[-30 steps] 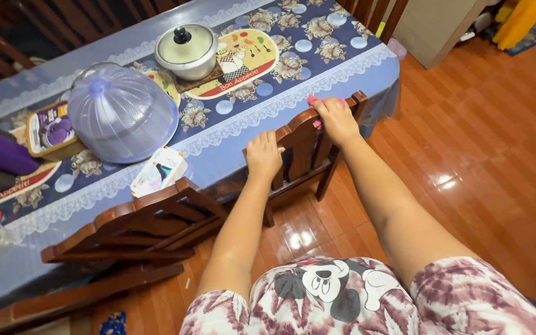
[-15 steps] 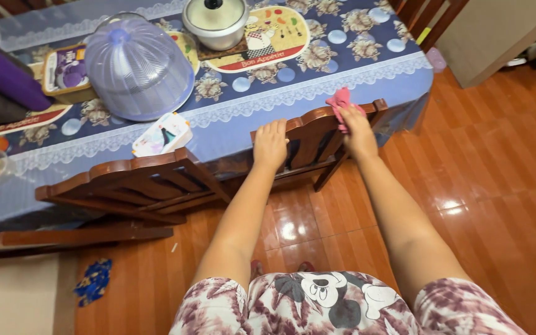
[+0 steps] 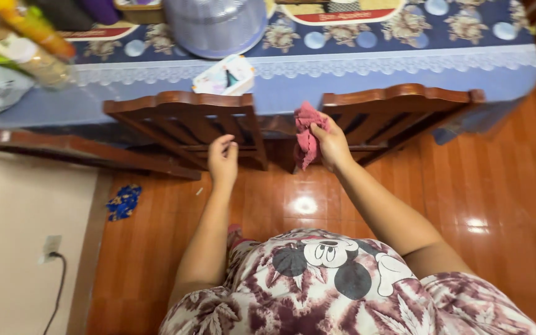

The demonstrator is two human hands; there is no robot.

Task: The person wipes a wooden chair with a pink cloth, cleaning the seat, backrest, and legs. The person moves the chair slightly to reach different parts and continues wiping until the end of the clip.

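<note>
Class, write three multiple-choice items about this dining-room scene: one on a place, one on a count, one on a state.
1. Where is the pink cloth?
A. on the floor
B. in the right hand, between the two wooden chairs
C. on the table

2. How many wooden chair backs stand at the table edge?
A. two
B. four
C. none

3. What state is the left hand in?
A. gripping a cup
B. flat on the floor
C. empty, by the left chair

Answers: B, the fingers close around the cloth; A, left chair and right chair; C, it holds nothing.
</note>
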